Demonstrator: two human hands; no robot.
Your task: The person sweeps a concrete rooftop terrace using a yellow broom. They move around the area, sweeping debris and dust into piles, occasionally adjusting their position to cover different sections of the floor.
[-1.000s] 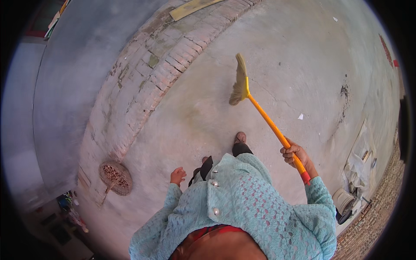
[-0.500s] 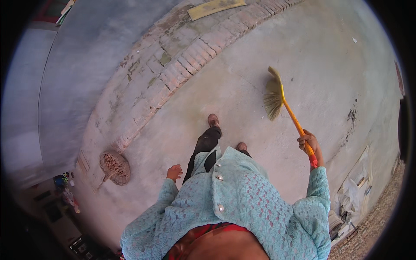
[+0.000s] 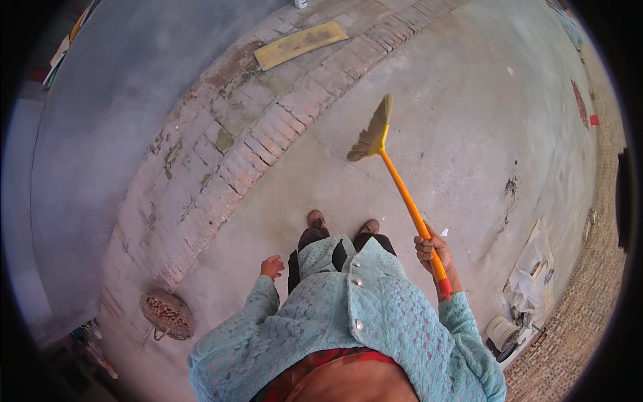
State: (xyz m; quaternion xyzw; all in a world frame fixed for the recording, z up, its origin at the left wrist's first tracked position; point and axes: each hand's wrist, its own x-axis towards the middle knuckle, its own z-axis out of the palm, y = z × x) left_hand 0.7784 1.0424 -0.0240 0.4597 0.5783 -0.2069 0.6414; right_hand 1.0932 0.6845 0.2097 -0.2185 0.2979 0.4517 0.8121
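Note:
My right hand [image 3: 434, 249] is wrapped round the lower part of an orange handle, just above its red end cap. It belongs to a broom [image 3: 400, 182] with a yellow collar and a fanned head of brownish bristles, which points away from me over the grey concrete floor [image 3: 469, 127]. Whether the bristles touch the floor I cannot tell. By my left hip hangs my left hand [image 3: 272, 266], fingers curled in loosely and nothing visible in them. Both my shoes [image 3: 316, 218] show below the light blue cardigan.
A raised brick ledge [image 3: 274, 130] curves along the left, bearing a yellowish board [image 3: 301, 45]. At the lower left stands a round basket [image 3: 166, 315] filled with small brownish pieces. To the right lie a pale sheet [image 3: 529, 278] with odds and ends, and a bucket [image 3: 501, 331].
The broom and my right hand have swung left, toward the ledge. My feet have come side by side, and the ledge, basket and sheet have shifted in view.

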